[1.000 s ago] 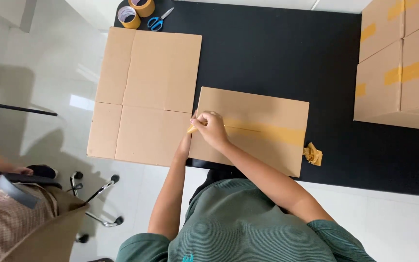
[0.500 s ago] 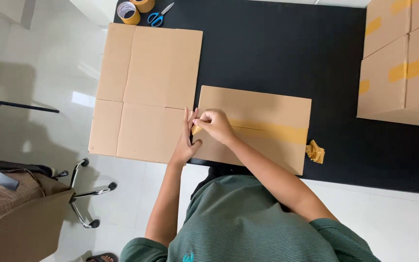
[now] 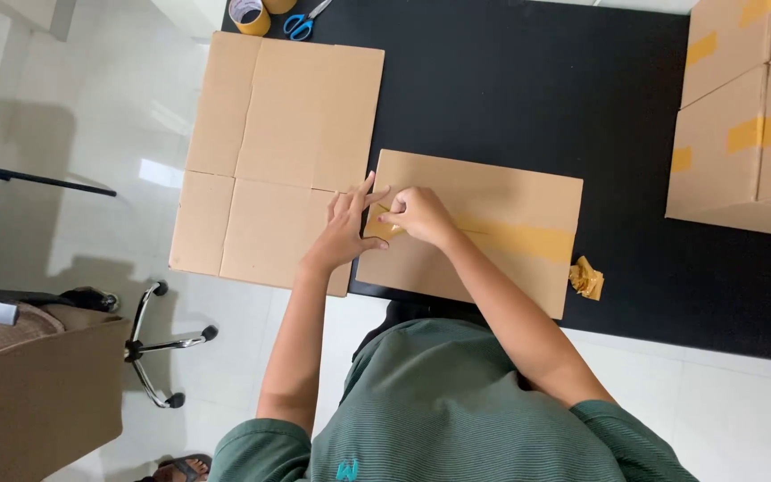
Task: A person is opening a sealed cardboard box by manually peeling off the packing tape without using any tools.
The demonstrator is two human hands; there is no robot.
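Head view shows the left hand pressed flat, fingers spread, on the taped box's left edge. Right hand pinches the tape strip end there; bare black table lies beyond.

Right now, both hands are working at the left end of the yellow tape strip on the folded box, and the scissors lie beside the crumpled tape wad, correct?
Not quite: in the head view, the scissors lie by the tape roll at the mat's far corner, not by the wad. Both hands are at the strip's left end.

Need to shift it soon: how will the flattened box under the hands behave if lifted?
The flattened box looks thin and broad, so probably light. Likely stiff along its panels, though it may bend at the taped seam. Lying flat, it shouldn't roll.
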